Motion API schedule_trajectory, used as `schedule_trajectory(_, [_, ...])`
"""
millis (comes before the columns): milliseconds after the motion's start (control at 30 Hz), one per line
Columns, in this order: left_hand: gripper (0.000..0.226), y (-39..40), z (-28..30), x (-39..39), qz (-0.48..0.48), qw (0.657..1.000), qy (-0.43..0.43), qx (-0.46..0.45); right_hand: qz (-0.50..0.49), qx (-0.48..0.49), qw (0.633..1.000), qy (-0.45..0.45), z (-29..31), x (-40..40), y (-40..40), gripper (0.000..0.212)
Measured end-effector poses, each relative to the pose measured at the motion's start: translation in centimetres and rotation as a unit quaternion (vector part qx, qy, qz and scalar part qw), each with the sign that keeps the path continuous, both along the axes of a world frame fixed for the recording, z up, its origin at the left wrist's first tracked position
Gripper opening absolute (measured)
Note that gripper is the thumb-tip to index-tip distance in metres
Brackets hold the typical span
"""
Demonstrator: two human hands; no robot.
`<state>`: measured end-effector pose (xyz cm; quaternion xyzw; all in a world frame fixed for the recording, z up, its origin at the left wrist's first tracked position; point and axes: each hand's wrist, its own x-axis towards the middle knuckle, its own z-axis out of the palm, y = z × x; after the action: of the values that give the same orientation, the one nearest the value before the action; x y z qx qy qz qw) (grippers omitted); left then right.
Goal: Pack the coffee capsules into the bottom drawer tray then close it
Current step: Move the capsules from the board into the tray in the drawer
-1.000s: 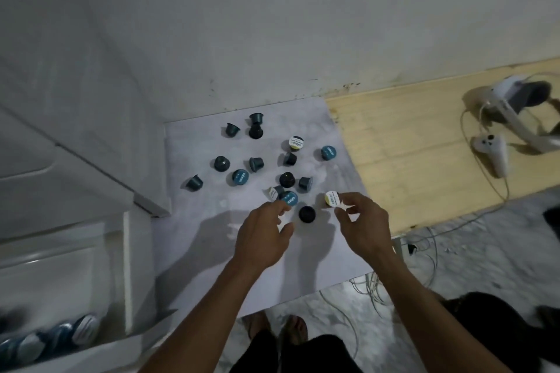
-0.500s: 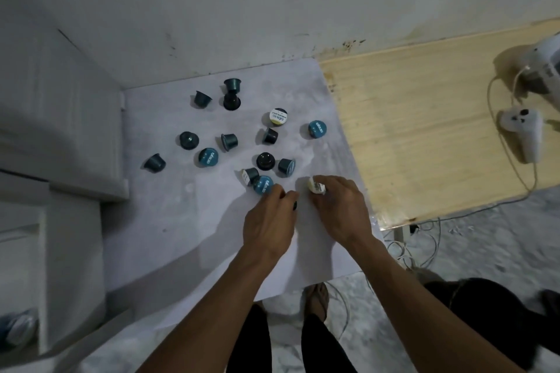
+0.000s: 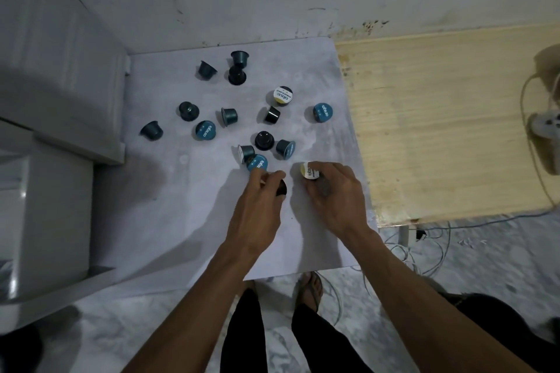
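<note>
On the grey worktop (image 3: 188,209), coffee capsules (image 3: 263,140) lie scattered from centre toward 11 o'clock. The right hand (image 3: 335,197) pinches a yellow-lidded capsule (image 3: 309,170); the left hand (image 3: 260,206) clenches a black capsule (image 3: 281,188). Best lift both straight up, clear of neighbours. Open room lies toward 8 o'clock; the worktop edge is near at 6.

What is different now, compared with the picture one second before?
Both hands came down onto the capsules. The right hand now pinches the white-lidded capsule it was only reaching for. The left hand now covers and grips the black capsule, beside the blue-lidded capsule. The other capsules on the white tabletop kept their places.
</note>
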<state>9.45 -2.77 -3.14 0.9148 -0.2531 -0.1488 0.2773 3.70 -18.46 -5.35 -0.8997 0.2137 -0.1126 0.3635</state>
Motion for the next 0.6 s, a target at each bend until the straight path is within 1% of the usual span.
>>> schedule_trajectory(100, [0.029, 0.8, -1.0, -1.0, 0.040, 0.998, -0.021, -0.045, 0.009, -0.026, 0.999, -0.026, -0.6, -0.4, 0.2, 0.020])
schedule_trajectory(167, [0.025, 1.2, -2.1, -1.6, 0.054, 0.996, -0.052, -0.051, 0.012, -0.040, 0.998, -0.050, -0.9, -0.7, 0.4, 0.017])
schedule_trajectory(300, [0.037, 1.6, -2.9, -2.6, 0.110, 0.987, -0.079, -0.088, 0.015, -0.040, 0.996, -0.081, -1.5, -1.5, 0.6, 0.020])
schedule_trajectory(400, [0.036, 2.2, -3.1, -2.8, 0.129, 0.980, -0.101, -0.112, 0.022, -0.041, 0.995, -0.084, -1.7, -1.7, 0.4, 0.024])
schedule_trajectory(467, [0.032, 2.7, -3.4, -2.9, 0.129, 0.979, -0.113, -0.114, 0.027, -0.042, 0.995, -0.084, -1.6, -1.6, 0.3, 0.025])
schedule_trajectory(600, [0.032, 3.3, -3.7, -3.3, 0.128, 0.980, -0.120, -0.093, 0.024, -0.038, 0.996, -0.081, -1.3, -1.4, 0.4, 0.024])
